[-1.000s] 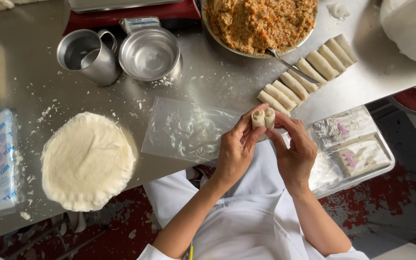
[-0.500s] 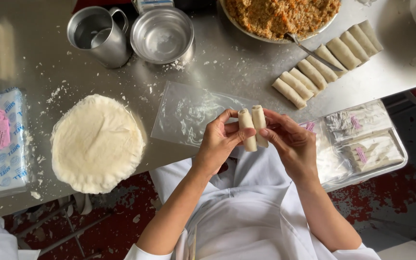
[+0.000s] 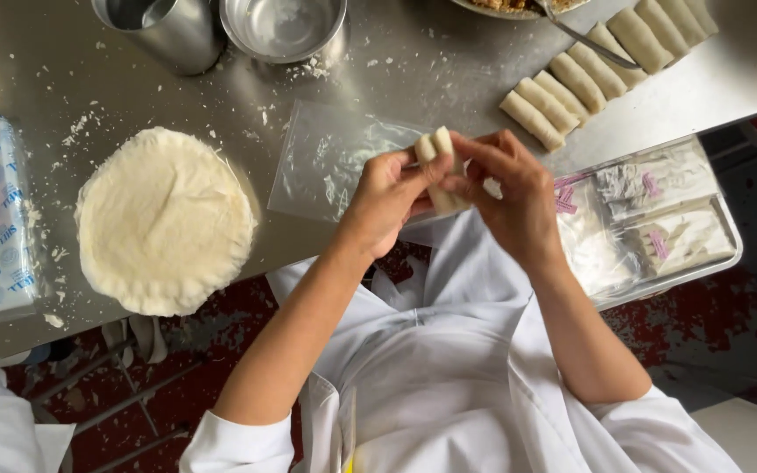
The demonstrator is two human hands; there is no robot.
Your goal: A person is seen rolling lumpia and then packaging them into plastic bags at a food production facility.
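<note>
- Left hand (image 3: pixel 387 197) and right hand (image 3: pixel 505 188) meet over the desk (image 3: pixel 396 79) edge, fingers of both clamped on 1 pale roll (image 3: pixel 438 162), held upright.
- Clear plastic sheet (image 3: pixel 326 162) lies at 9 o'clock of the roll.
- Dough round (image 3: pixel 164 219) sits farther toward 9 o'clock.
- Finished rolls (image 3: pixel 597 66) line up at 2 o'clock.

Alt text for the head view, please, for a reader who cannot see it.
Both hands, left hand and right hand, hold a pale roll upright over a steel table. On the table lie a wrapper stack, a plastic sheet and a row of rolls.
</note>
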